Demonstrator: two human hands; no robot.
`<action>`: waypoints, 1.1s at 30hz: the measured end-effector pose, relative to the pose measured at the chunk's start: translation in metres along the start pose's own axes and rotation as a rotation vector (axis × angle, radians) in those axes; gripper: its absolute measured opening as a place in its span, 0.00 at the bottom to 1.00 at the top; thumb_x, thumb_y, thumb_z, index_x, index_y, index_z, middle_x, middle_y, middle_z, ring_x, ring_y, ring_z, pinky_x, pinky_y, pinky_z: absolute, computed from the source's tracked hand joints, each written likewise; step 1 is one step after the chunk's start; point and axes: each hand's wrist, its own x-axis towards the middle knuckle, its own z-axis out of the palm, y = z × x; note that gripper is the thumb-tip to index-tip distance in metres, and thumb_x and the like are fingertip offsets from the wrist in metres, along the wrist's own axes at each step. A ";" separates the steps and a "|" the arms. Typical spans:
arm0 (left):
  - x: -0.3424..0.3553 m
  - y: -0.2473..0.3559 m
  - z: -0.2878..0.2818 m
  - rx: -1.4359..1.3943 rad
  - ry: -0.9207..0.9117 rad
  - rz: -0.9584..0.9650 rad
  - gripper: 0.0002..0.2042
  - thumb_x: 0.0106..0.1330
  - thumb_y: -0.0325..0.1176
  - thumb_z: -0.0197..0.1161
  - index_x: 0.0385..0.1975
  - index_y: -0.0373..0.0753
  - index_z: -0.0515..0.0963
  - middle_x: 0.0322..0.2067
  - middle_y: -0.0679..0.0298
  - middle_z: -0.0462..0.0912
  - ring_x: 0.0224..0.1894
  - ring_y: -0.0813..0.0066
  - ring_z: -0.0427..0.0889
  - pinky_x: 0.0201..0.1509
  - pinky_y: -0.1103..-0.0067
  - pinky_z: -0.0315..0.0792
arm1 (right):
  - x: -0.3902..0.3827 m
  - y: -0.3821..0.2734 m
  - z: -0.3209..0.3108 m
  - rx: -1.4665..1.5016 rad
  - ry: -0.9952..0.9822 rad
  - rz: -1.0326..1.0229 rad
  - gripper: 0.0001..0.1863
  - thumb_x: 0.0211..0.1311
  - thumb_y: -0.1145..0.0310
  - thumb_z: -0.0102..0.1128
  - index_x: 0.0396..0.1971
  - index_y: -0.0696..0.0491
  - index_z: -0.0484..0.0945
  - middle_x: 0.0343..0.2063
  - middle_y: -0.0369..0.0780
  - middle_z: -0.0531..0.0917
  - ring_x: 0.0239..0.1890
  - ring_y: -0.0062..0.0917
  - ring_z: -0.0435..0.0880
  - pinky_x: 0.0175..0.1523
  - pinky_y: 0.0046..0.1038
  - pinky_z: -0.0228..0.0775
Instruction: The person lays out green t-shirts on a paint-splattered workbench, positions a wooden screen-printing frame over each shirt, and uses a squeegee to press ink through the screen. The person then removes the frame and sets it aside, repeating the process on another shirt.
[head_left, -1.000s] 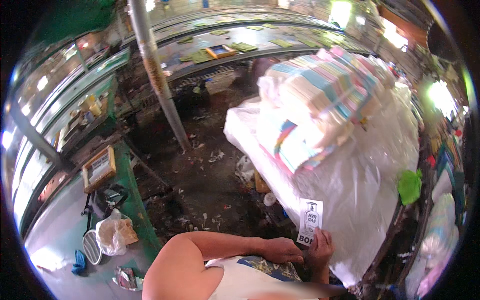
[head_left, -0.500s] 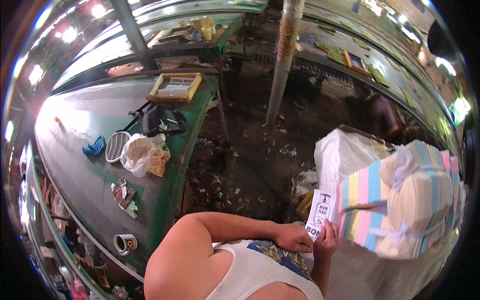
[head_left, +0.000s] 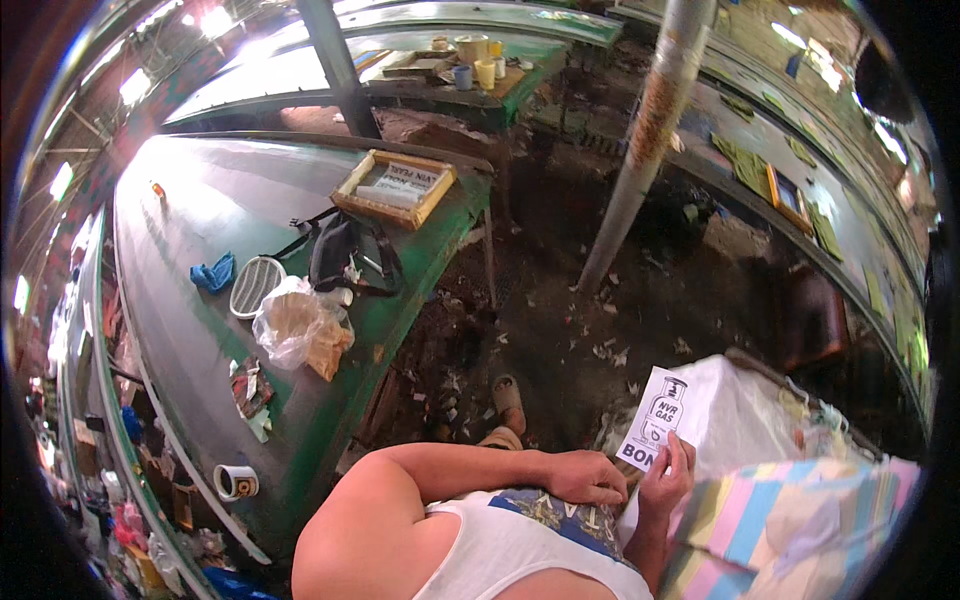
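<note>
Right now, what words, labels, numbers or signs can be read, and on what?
I won't copy wording, only say where it stands.
White sheet in the right hand: bold black print, legible, partly covered.
Wooden frame: dark lettering, partly legible.
White mug: mark too small to read.
White top: few pale letters on blue.

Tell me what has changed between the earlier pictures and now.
The view has swung left: the green-edged table now lies nearer the middle, and the striped bundle has shifted to the lower right of the picture. A foot has come into view. Nothing was taken or let go: the right hand still holds the white sheet, the left hand still beside it.
</note>
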 end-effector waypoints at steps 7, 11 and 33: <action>-0.006 -0.028 -0.156 0.120 0.213 -0.032 0.15 0.81 0.41 0.63 0.55 0.38 0.88 0.46 0.51 0.93 0.47 0.48 0.92 0.52 0.60 0.83 | 0.158 -0.008 0.132 0.083 -0.112 -0.214 0.14 0.68 0.86 0.64 0.52 0.63 0.86 0.41 0.50 0.86 0.45 0.46 0.86 0.52 0.42 0.82; -0.028 -0.035 -0.227 0.156 0.362 -0.052 0.15 0.81 0.41 0.63 0.55 0.41 0.89 0.45 0.50 0.93 0.46 0.47 0.92 0.50 0.59 0.83 | 0.248 -0.031 0.209 0.142 -0.168 -0.370 0.12 0.69 0.85 0.66 0.50 0.62 0.86 0.39 0.47 0.86 0.41 0.43 0.87 0.47 0.39 0.82; -0.083 -0.039 -0.372 0.027 1.513 -0.600 0.17 0.81 0.41 0.65 0.59 0.37 0.88 0.41 0.49 0.94 0.39 0.61 0.94 0.47 0.69 0.84 | 0.471 -0.250 0.667 0.778 -0.871 -0.815 0.18 0.66 0.81 0.62 0.55 0.62 0.85 0.47 0.52 0.87 0.50 0.53 0.88 0.57 0.46 0.83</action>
